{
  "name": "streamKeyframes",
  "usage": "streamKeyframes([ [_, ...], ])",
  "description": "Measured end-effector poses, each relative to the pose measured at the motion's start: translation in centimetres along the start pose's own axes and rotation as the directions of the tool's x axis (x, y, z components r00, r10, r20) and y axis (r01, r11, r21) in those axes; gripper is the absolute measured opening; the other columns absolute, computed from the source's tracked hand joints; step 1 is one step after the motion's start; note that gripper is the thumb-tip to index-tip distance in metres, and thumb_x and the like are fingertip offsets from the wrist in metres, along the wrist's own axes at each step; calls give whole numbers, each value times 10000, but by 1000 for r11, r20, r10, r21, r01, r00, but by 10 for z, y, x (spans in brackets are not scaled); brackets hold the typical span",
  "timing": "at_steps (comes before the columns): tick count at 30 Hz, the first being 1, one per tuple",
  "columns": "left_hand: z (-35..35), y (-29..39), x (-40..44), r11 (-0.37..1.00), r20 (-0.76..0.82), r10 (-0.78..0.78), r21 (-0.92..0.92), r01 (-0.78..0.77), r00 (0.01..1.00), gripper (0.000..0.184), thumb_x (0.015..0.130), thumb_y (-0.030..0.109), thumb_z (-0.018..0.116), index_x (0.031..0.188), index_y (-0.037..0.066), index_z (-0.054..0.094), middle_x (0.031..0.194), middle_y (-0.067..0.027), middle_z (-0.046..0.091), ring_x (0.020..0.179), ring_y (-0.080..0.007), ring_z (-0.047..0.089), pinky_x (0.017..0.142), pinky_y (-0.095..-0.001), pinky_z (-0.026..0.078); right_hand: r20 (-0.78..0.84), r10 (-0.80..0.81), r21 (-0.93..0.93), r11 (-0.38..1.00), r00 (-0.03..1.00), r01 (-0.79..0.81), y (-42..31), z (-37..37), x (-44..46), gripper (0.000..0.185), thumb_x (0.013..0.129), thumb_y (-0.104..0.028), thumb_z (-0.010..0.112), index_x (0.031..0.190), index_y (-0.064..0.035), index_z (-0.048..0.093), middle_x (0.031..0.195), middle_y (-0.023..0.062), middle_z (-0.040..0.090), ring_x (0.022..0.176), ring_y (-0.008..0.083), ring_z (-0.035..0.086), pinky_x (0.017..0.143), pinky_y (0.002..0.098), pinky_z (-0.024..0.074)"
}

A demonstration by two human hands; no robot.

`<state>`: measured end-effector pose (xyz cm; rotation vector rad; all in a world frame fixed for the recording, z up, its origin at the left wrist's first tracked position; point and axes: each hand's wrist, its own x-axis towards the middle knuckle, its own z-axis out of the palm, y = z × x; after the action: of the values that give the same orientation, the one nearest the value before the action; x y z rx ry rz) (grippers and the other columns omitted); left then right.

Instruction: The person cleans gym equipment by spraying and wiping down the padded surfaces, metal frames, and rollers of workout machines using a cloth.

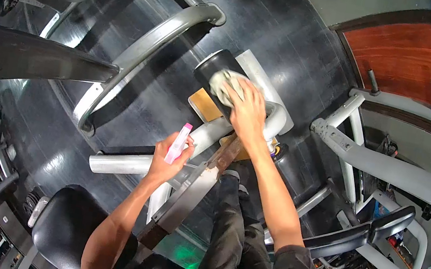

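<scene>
A pale, crumpled cloth lies under my right hand, whose fingers press it onto a black padded roller of a gym machine. My left hand is closed around a small bottle with a pink top, held upright beside the machine's grey frame tube. Just left of the cloth is a yellowish flat plate. Below my right hand, a worn metal beam runs down between my two arms.
A black seat pad is at the lower left. A curved grey frame stands at the upper left. More machine frames and a black bench pad are on the right. Dark floor extends beyond the roller.
</scene>
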<state>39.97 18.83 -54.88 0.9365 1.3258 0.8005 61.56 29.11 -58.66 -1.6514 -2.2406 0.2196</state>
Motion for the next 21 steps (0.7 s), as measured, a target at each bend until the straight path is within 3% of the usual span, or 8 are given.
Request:
streamKeyframes([
  [3, 2, -3, 0, 1000, -14, 11, -7, -11, 1000, 102, 877, 35, 662, 972, 50, 627, 782, -11, 660, 561, -53, 562, 493, -236, 458, 29, 37, -23, 999, 999, -36, 7, -26, -46, 629, 709, 27, 620, 1287, -223, 607, 1288, 125, 549, 1235, 339, 489, 1021, 459, 404],
  [5, 0, -3, 0, 1000, -20, 27, -6, -27, 999, 98, 878, 37, 662, 969, 51, 628, 777, -9, 661, 555, -53, 561, 490, -236, 453, 137, 297, 135, 940, 945, -315, 8, -36, -58, 551, 740, 47, 600, 1247, -166, 622, 1270, 156, 539, 1179, 359, 519, 989, 439, 446],
  [6, 0, -2, -1, 1000, -1, -14, 0, 14, 1000, 97, 878, 38, 661, 968, 50, 627, 778, -9, 662, 555, -53, 561, 490, -236, 452, 131, 348, 211, 905, 928, -369, 11, -39, -56, 501, 757, 44, 603, 1238, -93, 608, 1245, 178, 541, 1112, 379, 546, 953, 431, 468],
  [8, 0, 0, -3, 998, 20, -56, 6, 56, 998, 96, 879, 40, 661, 968, 49, 626, 778, -10, 664, 554, -52, 562, 489, -236, 451, 67, 388, 390, 838, 919, -382, 13, -41, -33, 559, 746, 37, 626, 1274, -147, 609, 1250, 210, 542, 1160, 382, 536, 982, 434, 449],
  [10, 0, 4, -2, 998, 32, -15, 62, 13, 999, 96, 879, 37, 657, 969, 49, 626, 789, -13, 663, 570, -54, 570, 495, -238, 460, -135, 331, 395, 882, 934, -256, -6, -42, 7, 514, 770, 6, 623, 1263, -139, 614, 1266, 187, 549, 1193, 373, 523, 996, 444, 436],
  [12, 0, 3, -2, 998, 19, -15, 55, 14, 1000, 102, 878, 34, 656, 974, 49, 624, 795, -16, 660, 576, -56, 574, 498, -240, 466, -284, 158, 319, 946, 946, -63, -18, -25, 49, 520, 763, -19, 630, 1264, -157, 614, 1284, 150, 552, 1215, 362, 515, 994, 451, 431],
  [14, 1, 1, -1, 999, 10, -12, 43, 12, 1000, 109, 877, 31, 654, 979, 49, 623, 802, -18, 658, 581, -58, 577, 501, -242, 472, -80, 7, 114, 993, 997, 2, -19, 12, 71, 560, 735, -34, 647, 1272, -191, 611, 1303, 125, 552, 1224, 338, 513, 1001, 452, 413],
  [21, -2, 5, 2, 999, -5, -33, -1, 33, 999, 127, 881, 25, 648, 1003, 45, 617, 820, -19, 656, 617, -67, 583, 518, -246, 488, -40, -54, -60, 997, 998, 52, -6, 13, 12, 631, 675, -28, 672, 1260, -260, 630, 1296, 77, 573, 1251, 290, 490, 1008, 473, 381],
])
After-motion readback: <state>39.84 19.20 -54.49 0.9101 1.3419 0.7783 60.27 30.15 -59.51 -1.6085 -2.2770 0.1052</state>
